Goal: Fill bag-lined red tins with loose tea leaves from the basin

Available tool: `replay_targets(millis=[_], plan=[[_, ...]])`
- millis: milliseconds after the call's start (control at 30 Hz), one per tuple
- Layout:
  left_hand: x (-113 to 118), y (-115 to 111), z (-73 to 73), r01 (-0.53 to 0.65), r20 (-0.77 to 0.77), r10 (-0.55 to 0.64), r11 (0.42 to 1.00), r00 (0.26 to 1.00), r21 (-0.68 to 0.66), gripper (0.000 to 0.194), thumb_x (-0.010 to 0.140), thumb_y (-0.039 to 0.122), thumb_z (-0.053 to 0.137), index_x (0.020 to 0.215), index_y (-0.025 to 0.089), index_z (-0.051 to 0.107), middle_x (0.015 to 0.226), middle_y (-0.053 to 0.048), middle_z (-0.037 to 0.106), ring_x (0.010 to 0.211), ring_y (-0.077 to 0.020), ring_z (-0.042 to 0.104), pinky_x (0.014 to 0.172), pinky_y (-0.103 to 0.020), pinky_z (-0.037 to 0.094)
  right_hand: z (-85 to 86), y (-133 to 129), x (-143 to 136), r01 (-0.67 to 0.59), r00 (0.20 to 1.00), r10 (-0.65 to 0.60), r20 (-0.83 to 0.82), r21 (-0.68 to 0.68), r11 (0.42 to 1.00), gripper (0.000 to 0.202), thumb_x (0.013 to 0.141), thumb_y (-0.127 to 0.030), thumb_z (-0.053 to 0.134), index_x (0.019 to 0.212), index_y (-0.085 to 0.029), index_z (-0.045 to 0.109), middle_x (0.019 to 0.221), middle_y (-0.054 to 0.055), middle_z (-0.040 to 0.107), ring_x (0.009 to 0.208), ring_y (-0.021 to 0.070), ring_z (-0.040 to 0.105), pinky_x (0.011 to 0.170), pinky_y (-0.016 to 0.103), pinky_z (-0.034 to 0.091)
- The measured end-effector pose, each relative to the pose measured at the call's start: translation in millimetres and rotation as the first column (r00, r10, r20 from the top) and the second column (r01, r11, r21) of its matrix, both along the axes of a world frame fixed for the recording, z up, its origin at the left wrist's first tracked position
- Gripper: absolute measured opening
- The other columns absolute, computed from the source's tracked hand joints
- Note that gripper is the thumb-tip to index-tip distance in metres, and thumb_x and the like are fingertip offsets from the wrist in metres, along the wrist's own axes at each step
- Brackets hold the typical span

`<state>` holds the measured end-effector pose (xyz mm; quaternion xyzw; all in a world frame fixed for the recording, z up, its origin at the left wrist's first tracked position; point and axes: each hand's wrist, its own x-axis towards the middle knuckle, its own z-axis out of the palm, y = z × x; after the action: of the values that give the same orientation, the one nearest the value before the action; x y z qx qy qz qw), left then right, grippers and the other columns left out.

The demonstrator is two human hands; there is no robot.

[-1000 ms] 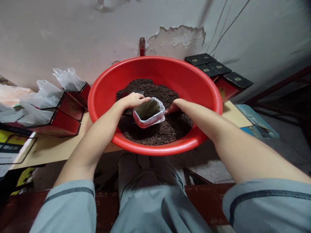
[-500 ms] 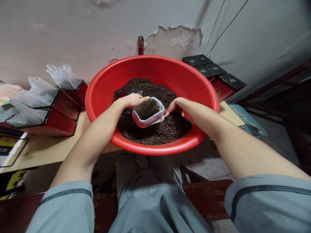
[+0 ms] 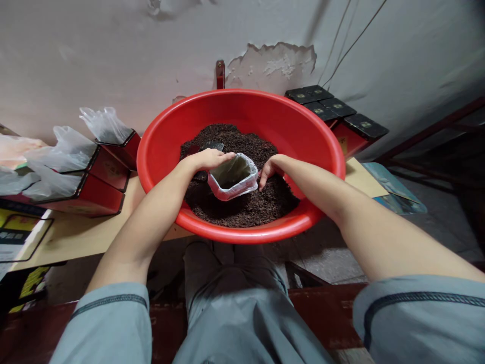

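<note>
A big red basin (image 3: 242, 234) holds a heap of dark, loose tea-like leaves (image 3: 242, 215). Tilted over the leaves is a red tin lined with a clear plastic bag (image 3: 234, 193), its mouth facing up toward me. My left hand (image 3: 212, 158) grips the tin's left side, the fingers lying along its back rim. My right hand (image 3: 268, 172) is just right of the tin, fingers bent down at the leaves; whether it holds any leaves is hidden. A dark lid-like piece (image 3: 212, 145) lies on the leaves behind my left hand.
Red tins with plastic liners (image 3: 94, 194) stand on the board at the left. Closed tins with black lids (image 3: 366, 126) are at the back right. Behind the basin rises a wall with peeling plaster (image 3: 276, 63).
My right hand has drawn slightly away from the tin's right side, with its fingers more curled downward. The whole view has shifted a little. My left hand keeps its place on the tin.
</note>
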<state>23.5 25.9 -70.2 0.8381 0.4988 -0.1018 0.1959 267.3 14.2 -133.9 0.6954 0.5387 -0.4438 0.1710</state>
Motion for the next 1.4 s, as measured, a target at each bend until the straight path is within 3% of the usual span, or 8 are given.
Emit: replay_targets(millis=[100,200,367,500,633,800,1200,1400], plan=[[-1,0,1.8,0.018,-0.004,-0.018,1.0,1.0,0.021,0.071,0.105,0.064,0.026,0.134,0.019,0.071,0.14,-0.01,0.071,0.128,-0.0251,0.065,0.106,-0.027,0.046,1.5,6,0,0.04,0.999,-0.037,0.017,-0.225,0.974,0.032,0.075,-0.034,0.087,0.098,-0.016,0.073,0.093,0.012,0.076,0.094,0.0295,0.074,0.082,0.043,0.065],[-6,2,3.3,0.032,0.001,-0.032,0.998,0.999,0.062,0.069,0.103,0.066,0.029,0.127,0.018,0.073,0.13,-0.01,0.075,0.12,-0.0256,0.068,0.102,-0.029,0.049,4.6,16,3,0.053,0.986,-0.085,-0.145,-0.211,0.976,0.025,0.077,-0.028,0.083,0.096,-0.017,0.071,0.09,0.008,0.076,0.091,0.025,0.074,0.081,0.035,0.063],[-18,11,4.7,-0.094,0.104,0.092,0.995,0.99,0.015,0.064,0.103,0.064,0.031,0.118,0.018,0.074,0.103,-0.008,0.08,0.088,-0.0203,0.075,0.08,-0.025,0.055,26.8,30,21,0.099,0.893,-0.093,-0.44,-0.008,0.995,0.033,0.073,-0.03,0.084,0.101,-0.023,0.068,0.101,0.004,0.077,0.097,0.0257,0.074,0.084,0.037,0.063],[-23,12,11.3,-0.2,0.165,0.201,0.979,0.966,-0.026,0.06,0.103,0.062,0.034,0.122,0.02,0.072,0.106,-0.008,0.08,0.084,-0.0201,0.075,0.069,-0.025,0.056,59.6,23,25,0.221,0.759,-0.058,-0.649,0.173,0.96,0.036,0.073,-0.035,0.083,0.101,-0.025,0.062,0.097,0.001,0.076,0.084,0.021,0.071,0.08,0.036,0.063],[-23,6,19.4,-0.256,0.071,0.261,0.964,0.963,-0.077,0.055,0.103,0.059,0.038,0.127,0.021,0.07,0.112,-0.009,0.079,0.086,-0.0216,0.076,0.067,-0.025,0.056,78.7,6,-5,0.287,0.586,0.05,-0.809,0.265,0.921,0.041,0.067,-0.032,0.087,0.097,-0.023,0.06,0.088,0.001,0.073,0.074,0.0172,0.067,0.075,0.035,0.062],[-28,9,14.7,-0.258,0.016,0.262,0.958,0.965,-0.126,0.055,0.101,0.062,0.042,0.129,0.023,0.07,0.112,-0.008,0.08,0.09,-0.0245,0.077,0.072,-0.028,0.059,75.6,-13,-52,0.367,0.47,0.175,-0.865,0.372,0.853,0.043,0.062,-0.033,0.092,0.092,-0.023,0.063,0.084,0.0,0.072,0.081,0.0186,0.069,0.083,0.036,0.061],[-43,28,-3.4,-0.251,0.034,0.26,0.953,0.965,-0.17,0.066,0.093,0.075,0.047,0.131,0.026,0.07,0.116,-0.009,0.08,0.096,-0.0275,0.078,0.075,-0.032,0.059,71.0,-25,-62,0.282,0.497,0.435,-0.751,0.614,0.737,0.046,0.062,-0.043,0.094,0.098,-0.019,0.077,0.099,0.004,0.077,0.097,0.0215,0.07,0.089,0.035,0.058],[-44,28,-6.2,-0.244,0.033,0.256,0.949,0.966,-0.199,0.062,0.097,0.068,0.045,0.134,0.023,0.066,0.123,-0.011,0.078,0.098,-0.0264,0.077,0.069,-0.029,0.058,69.8,-2,-34,0.296,0.631,0.317,-0.708,0.598,0.745,0.044,0.082,-0.054,0.081,0.112,-0.023,0.074,0.108,0.008,0.077,0.096,0.0228,0.072,0.077,0.035,0.062]])
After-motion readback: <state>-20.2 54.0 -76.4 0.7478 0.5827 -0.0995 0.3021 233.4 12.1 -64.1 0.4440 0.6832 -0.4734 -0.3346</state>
